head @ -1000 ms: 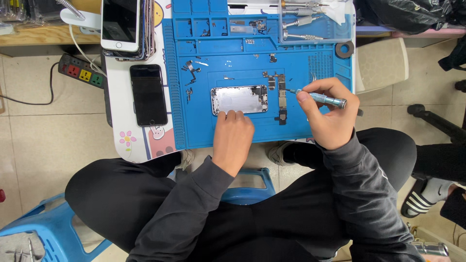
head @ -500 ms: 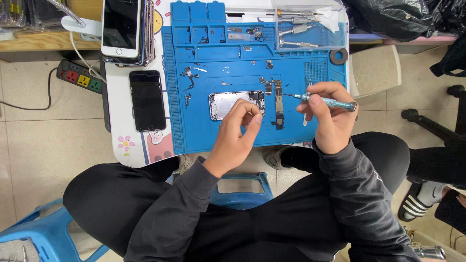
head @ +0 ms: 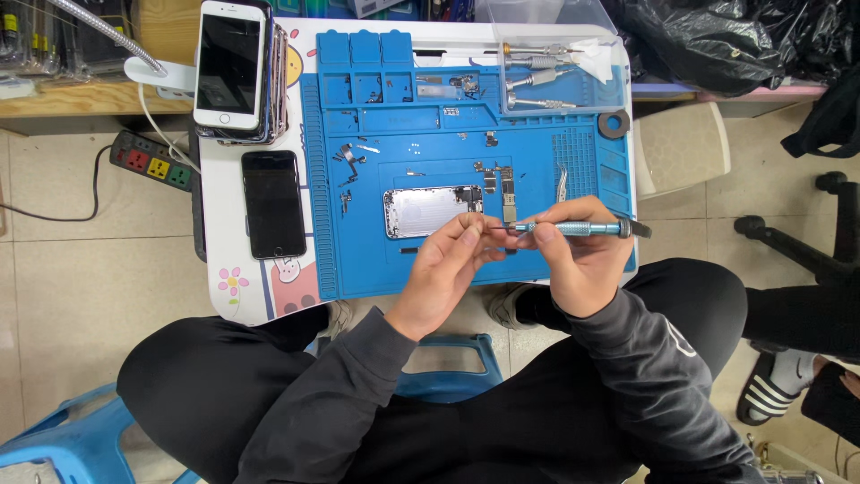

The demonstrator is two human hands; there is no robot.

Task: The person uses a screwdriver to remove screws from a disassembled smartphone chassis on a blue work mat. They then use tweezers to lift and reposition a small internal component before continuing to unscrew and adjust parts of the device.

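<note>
At nine o'clock from the work, a black phone (head: pixel 273 203) lies face up on the white table (head: pixel 235 296), with a stack of phones (head: pixel 235 67) beyond it at eleven. The blue repair mat (head: pixel 358 260) fills the middle; the opened phone shell (head: pixel 430 211) sits at its centre, loose flex parts and screws scattered around it from ten to one o'clock.

The left hand (head: pixel 443 269) is curled, its fingertips pinched at the tip of the screwdriver (head: pixel 569 229); whether a screw sits between them I cannot tell. The right hand (head: pixel 578 260) is closed around the screwdriver's shaft, holding it level just at four o'clock of the shell.

A slip of the pinch could drop a tiny part onto the mat among the other bits, or off the near edge to the floor.

The mat's moulded compartments (head: pixel 394 90) at twelve hold small screws and brackets; the clear tray (head: pixel 560 76) at one o'clock holds spare drivers and a white tissue.
</note>
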